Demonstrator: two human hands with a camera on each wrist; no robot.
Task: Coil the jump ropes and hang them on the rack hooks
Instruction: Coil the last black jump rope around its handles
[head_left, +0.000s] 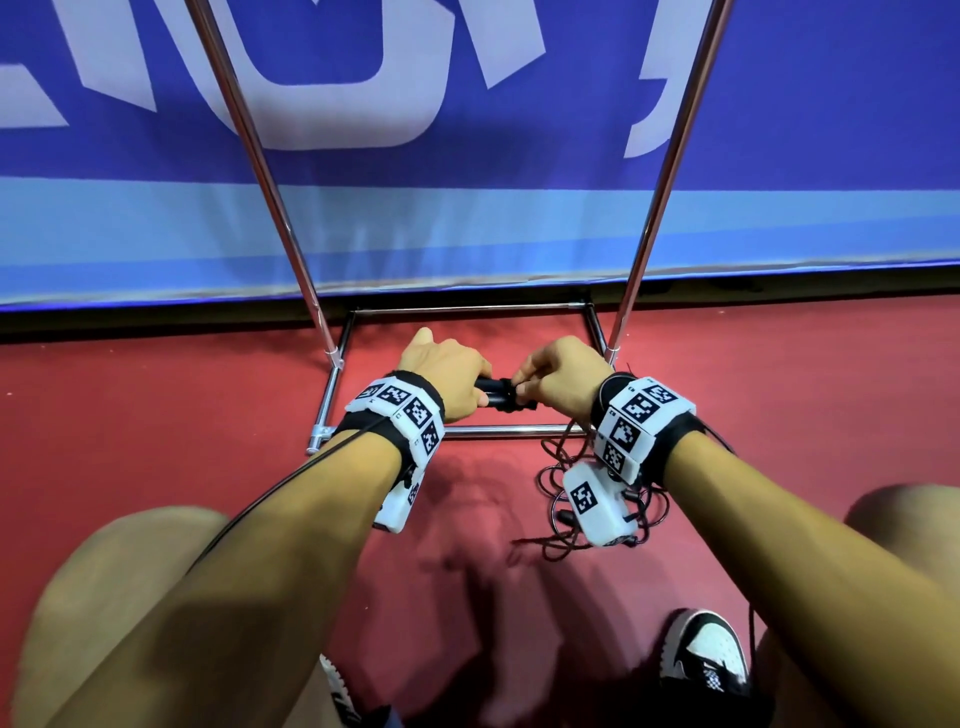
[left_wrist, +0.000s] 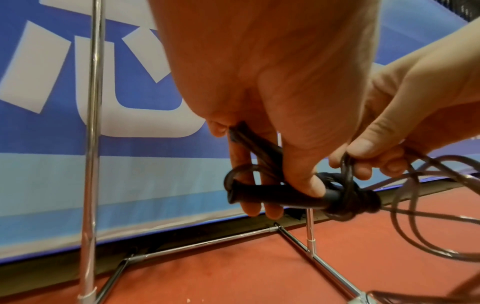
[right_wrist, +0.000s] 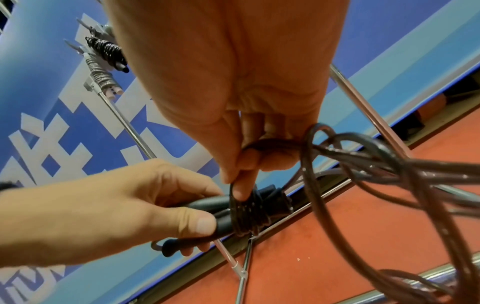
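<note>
Jump rope (right_wrist: 249, 214): dark cord, several turns wound tightly round a pair of black handles (left_wrist: 272, 195) held side by side. Held in the air above the red floor (head_left: 156, 415), over the front bar of the rack's base frame (head_left: 498, 429). The unwound remainder trails off to the right in loose loops (head_left: 558, 499) and lies tangled on the floor below the right wrist.

Left hand (head_left: 447, 376): fingers and thumb curled round the handles at their free end, gripping both together.

Right hand (head_left: 558, 376): thumb and fingertips pinching the cord just at the wound turns, with further slack strands passing through the curled fingers.

Rack (head_left: 270, 171): chrome tube, two uprights rising from a rectangular base that stands on the floor against the foot of the banner. Both hands lie between the uprights, near the base.

Hung ropes (right_wrist: 107, 51): seen in the right wrist view only, high on the rack; one black wound bundle and one pale grey one (right_wrist: 103, 80) just beneath it, on hooks. How they hang is too small to tell.

Banner (head_left: 467, 208): blue with large white lettering, paler blue band along its lower edge.

Person: crouched, bare knees at either side, one black-and-white shoe (head_left: 706, 654) on the floor at lower right.
</note>
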